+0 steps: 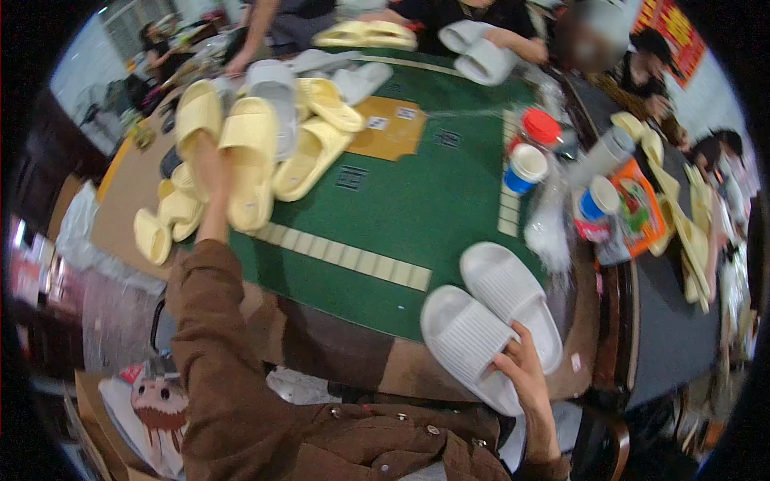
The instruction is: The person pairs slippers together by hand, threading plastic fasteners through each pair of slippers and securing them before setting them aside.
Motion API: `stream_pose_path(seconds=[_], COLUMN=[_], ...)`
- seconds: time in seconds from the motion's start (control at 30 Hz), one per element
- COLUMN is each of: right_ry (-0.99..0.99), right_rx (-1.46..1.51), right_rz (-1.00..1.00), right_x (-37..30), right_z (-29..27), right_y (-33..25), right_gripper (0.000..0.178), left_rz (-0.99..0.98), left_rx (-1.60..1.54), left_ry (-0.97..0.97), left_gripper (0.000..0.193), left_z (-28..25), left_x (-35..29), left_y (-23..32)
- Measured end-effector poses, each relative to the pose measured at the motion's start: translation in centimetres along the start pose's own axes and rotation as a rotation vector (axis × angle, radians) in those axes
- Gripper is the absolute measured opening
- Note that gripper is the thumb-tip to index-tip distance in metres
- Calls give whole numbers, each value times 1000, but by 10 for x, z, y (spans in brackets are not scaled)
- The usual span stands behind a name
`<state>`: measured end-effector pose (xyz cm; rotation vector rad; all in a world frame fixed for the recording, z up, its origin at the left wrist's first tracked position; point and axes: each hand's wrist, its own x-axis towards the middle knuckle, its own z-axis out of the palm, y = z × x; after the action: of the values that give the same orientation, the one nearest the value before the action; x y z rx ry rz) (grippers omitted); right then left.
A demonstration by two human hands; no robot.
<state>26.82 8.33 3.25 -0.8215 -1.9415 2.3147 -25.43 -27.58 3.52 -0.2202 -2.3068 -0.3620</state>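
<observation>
My left hand (pixel 212 170) reaches to the far left among pale yellow slippers and is closed on a yellow slipper (pixel 198 112). A second yellow slipper (pixel 250 160) lies right beside that hand. The ends of the left fingers are hidden in the slipper. At the near right, my right hand (pixel 523 365) grips a pair of white slippers with ribbed straps, thumb and fingers at the inner edges. The nearer white slipper (pixel 457 329) overlaps the farther white slipper (pixel 505 276) side by side, over the table's front edge.
More yellow slippers (pixel 317 156) and a grey slipper (pixel 275 100) crowd the left. A brown card (pixel 385 128) lies on the green mat (pixel 369 216). Paper cups (pixel 525 168), a red-lidded jar (pixel 539 128) and an orange tray (pixel 650 208) stand right. Across the table, a person holds grey slippers (pixel 485 60).
</observation>
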Motion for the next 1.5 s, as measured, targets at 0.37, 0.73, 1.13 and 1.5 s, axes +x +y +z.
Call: stream_pose_path(seconds=[0.37, 0.73, 1.13, 1.5], right_ry=[-155, -316, 81, 642], right_rx=[-9, 462, 98, -280], right_rz=[-144, -246, -369, -526], right_x=[53, 59, 32, 81], right_z=[37, 71, 9, -110], right_y=[-10, 12, -1, -7], right_gripper=[73, 95, 44, 18], left_rz=[-47, -316, 496, 872], left_rx=[-316, -482, -710, -964], left_ry=[-258, -131, -966, -1212], left_gripper=[80, 70, 69, 56], left_z=[-17, -102, -110, -92], left_x=[-7, -124, -194, -167], left_y=[-24, 70, 287, 328])
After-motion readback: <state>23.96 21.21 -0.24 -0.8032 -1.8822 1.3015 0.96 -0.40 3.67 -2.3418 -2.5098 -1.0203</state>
